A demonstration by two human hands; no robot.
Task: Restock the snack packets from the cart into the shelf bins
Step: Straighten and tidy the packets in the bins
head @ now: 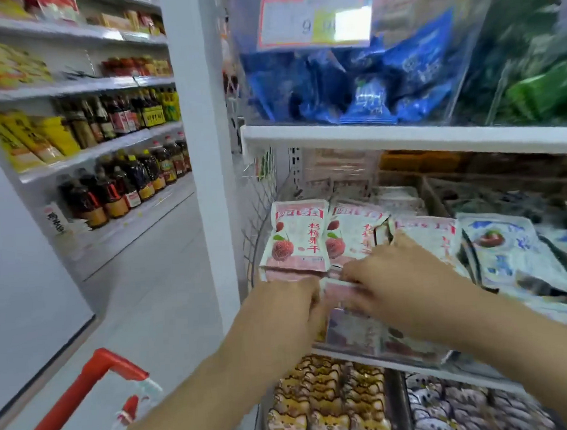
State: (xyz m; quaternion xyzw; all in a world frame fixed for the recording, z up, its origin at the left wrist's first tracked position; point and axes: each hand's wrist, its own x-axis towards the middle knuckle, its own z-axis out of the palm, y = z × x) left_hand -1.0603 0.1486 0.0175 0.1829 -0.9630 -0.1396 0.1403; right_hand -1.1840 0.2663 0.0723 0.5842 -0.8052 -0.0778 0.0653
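Note:
Pink and white snack packets with a red berry picture lie stacked in the clear middle shelf bin. My left hand and my right hand meet at the bin's front. Both grip a pink packet between them, fingers curled round its edges. More pink packets lie behind my hands, partly hidden. The cart's red handle shows at the lower left.
A bin of blue packets and green packets sits on the shelf above. Pale blue packets fill the bin to the right. Yellow tiger packets lie below. Bottles line the aisle shelves on the left.

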